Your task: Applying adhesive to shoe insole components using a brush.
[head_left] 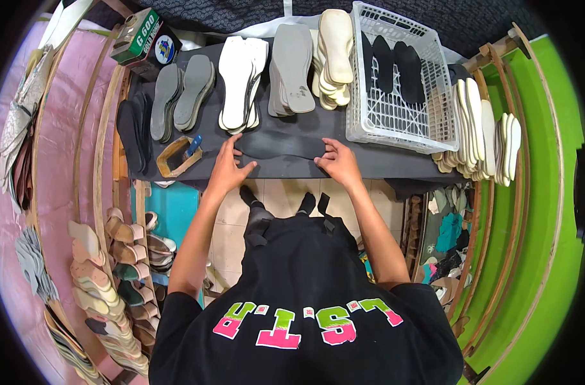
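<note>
Black insole (276, 145) is kinda flanked — left hand (227, 170) spread, right hand (340, 165) curled at one end — pinched or not can't be told.

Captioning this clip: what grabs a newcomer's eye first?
First, the black sole-shaped piece on the dark-covered table, between the left hand and right hand. Next, the white plastic crate at the table's far right, holding black soles. Then the bright green wall along the picture's right side.
</note>
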`<move>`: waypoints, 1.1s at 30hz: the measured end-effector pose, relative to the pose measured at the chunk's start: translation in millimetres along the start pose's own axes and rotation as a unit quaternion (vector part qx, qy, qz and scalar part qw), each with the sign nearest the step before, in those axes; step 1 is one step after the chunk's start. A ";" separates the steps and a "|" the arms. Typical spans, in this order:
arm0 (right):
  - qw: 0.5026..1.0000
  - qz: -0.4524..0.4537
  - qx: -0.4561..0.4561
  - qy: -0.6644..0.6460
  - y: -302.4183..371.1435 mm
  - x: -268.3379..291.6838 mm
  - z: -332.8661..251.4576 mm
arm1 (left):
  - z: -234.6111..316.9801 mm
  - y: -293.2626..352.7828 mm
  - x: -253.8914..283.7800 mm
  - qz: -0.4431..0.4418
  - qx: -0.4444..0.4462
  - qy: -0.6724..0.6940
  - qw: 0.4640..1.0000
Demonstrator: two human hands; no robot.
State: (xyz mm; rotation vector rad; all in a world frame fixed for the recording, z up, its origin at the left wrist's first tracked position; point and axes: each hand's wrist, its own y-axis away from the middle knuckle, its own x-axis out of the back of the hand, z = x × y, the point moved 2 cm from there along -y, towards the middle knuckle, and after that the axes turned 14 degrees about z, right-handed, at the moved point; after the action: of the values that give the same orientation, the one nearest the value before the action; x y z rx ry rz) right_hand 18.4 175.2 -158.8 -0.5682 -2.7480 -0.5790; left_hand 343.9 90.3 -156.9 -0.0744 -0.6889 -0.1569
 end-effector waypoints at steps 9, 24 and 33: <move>0.914 0.098 0.316 0.235 -1.1 -6.0 -4.0 | -2.3 9.4 -2.4 0.100 -0.094 -0.110 0.984; 0.891 0.167 0.356 0.228 26.2 -30.5 -24.3 | -13.1 12.9 7.9 0.102 -0.130 -0.013 0.986; 0.975 -0.102 0.169 -0.102 28.6 -194.1 -106.1 | -46.4 50.6 105.7 0.340 -0.155 -0.013 0.928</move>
State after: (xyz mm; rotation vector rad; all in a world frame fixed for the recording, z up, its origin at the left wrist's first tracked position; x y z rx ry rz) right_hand 221.9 91.5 -122.0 -0.2799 -3.0272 -0.0872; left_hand 461.9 122.0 -126.0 -0.6125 -0.6262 0.4064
